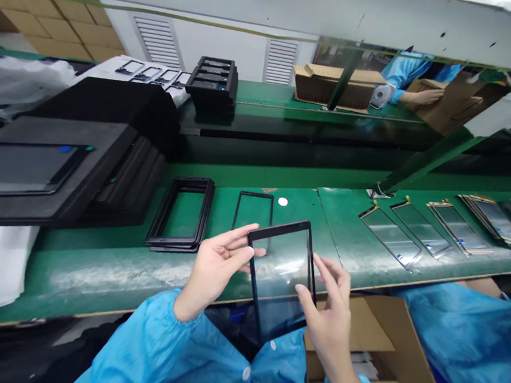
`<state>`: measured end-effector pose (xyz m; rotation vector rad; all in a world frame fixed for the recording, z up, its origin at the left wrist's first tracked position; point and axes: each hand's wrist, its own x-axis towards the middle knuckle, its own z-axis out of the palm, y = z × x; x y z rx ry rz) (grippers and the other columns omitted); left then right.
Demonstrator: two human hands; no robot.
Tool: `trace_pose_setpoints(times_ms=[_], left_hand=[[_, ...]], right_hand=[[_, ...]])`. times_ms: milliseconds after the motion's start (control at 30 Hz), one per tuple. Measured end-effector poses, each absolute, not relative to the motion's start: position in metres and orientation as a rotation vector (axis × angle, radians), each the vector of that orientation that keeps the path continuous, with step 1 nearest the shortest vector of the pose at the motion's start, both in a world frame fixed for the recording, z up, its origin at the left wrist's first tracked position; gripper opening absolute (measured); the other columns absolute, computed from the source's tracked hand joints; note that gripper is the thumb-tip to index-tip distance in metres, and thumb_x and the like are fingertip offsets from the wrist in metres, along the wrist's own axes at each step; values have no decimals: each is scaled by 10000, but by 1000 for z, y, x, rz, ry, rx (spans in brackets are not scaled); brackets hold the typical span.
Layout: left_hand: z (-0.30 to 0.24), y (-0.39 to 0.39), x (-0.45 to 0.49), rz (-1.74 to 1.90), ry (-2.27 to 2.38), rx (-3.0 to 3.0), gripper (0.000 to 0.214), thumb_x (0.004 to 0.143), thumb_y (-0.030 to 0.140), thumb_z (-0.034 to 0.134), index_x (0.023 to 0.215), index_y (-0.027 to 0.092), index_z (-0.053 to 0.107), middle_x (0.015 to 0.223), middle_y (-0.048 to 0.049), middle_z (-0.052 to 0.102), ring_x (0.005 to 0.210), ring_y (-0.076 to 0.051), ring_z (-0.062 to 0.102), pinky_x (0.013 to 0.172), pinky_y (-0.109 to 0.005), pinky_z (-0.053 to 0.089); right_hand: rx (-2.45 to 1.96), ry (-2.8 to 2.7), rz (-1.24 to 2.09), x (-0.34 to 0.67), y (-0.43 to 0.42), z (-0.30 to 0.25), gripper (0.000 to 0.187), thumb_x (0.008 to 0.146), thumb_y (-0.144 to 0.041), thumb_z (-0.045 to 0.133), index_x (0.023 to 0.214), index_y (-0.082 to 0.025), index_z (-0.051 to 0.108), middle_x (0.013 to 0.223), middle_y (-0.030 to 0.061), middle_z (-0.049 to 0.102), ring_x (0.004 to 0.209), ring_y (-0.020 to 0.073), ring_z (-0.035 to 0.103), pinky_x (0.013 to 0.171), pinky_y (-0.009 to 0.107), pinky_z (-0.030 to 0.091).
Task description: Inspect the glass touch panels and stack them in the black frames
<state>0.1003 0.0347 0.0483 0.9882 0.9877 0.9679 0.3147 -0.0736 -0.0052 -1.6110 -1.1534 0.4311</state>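
I hold a clear glass panel with a black border point(283, 278) upright in front of me, over the near edge of the green bench point(110, 270). My left hand point(219, 265) grips its upper left edge, thumb and fingers pinched on the frame. My right hand point(330, 304) holds the lower right edge, fingers partly spread along the border. Just behind the panel a thin black frame point(252, 211) lies flat on the bench, and a stack of black frames point(181, 216) sits to its left.
A row of glass panels point(424, 230) lies on the bench to the right. Stacked black trays point(47, 168) stand at the left, another tray stack point(213, 82) farther back. Another person's hand point(421, 96) rests on cardboard boxes across the line. An open carton point(384, 335) sits below my hands.
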Motion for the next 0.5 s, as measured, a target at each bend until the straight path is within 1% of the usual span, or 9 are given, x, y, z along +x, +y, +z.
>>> trace_pose_setpoints(times_ms=[33, 67, 100, 133, 200, 267, 300, 367, 500], left_hand=[[50, 33, 99, 957, 1011, 1019, 481, 832, 347, 893, 1279, 189, 810, 1005, -121, 851, 929, -304, 843, 617, -223, 661], [51, 31, 98, 942, 1029, 1053, 466, 828, 340, 890, 1259, 178, 821, 921, -110, 852, 899, -301, 846, 607, -217, 656], [52, 29, 97, 925, 1041, 1087, 449, 828, 336, 884, 1243, 174, 829, 857, -99, 847, 876, -298, 848, 602, -215, 653], [53, 27, 95, 911, 1048, 1120, 435, 830, 335, 876, 1232, 176, 835, 821, -90, 844, 855, -292, 849, 606, -218, 655], [53, 22, 92, 886, 1054, 1178, 418, 842, 346, 858, 1227, 186, 840, 801, -84, 846, 818, -279, 848, 625, -230, 663], [54, 19, 89, 847, 1057, 1221, 409, 853, 358, 849, 1232, 203, 840, 824, -85, 855, 810, -266, 847, 664, -236, 670], [54, 18, 87, 836, 1059, 1230, 405, 855, 363, 849, 1231, 213, 841, 837, -85, 859, 812, -260, 847, 675, -230, 668], [54, 17, 84, 827, 1059, 1236, 407, 856, 373, 853, 1239, 233, 838, 858, -83, 864, 825, -249, 847, 685, -211, 661], [54, 20, 79, 793, 1070, 1284, 426, 857, 413, 849, 1237, 221, 836, 842, -91, 864, 787, -240, 843, 696, -217, 663]], right_hand=[[-1597, -1163, 398, 319, -70, -1, 546, 941, -349, 746, 1476, -300, 652, 1523, 139, 567, 1362, 327, 599, 1127, 531, 509], [-1564, -1136, 438, 323, -66, 5, 567, 954, -351, 730, 1508, -308, 618, 1587, 136, 531, 1402, 331, 580, 1152, 542, 490], [-1516, -1090, 538, 327, -61, 12, 577, 975, -357, 704, 1536, -307, 585, 1571, 137, 570, 1368, 319, 623, 1134, 531, 513], [-1462, -1044, 667, 331, -57, 20, 566, 994, -367, 679, 1545, -290, 573, 1471, 141, 670, 1267, 301, 703, 1077, 505, 565], [-1383, -966, 880, 336, -48, 34, 463, 1001, -391, 672, 1439, -240, 671, 1077, 110, 844, 971, 273, 815, 912, 447, 649], [-1358, -924, 951, 336, -43, 45, 320, 972, -396, 708, 1220, -210, 785, 752, 60, 831, 777, 266, 826, 811, 418, 672], [-1351, -910, 947, 334, -41, 49, 268, 956, -389, 726, 1137, -207, 806, 676, 45, 811, 733, 265, 825, 787, 410, 676], [-1334, -887, 926, 329, -40, 53, 209, 926, -372, 753, 1042, -210, 817, 629, 36, 798, 683, 260, 824, 750, 391, 681], [-1317, -834, 927, 323, -41, 54, 179, 895, -356, 781, 989, -208, 816, 671, 49, 820, 591, 234, 809, 627, 310, 662]])
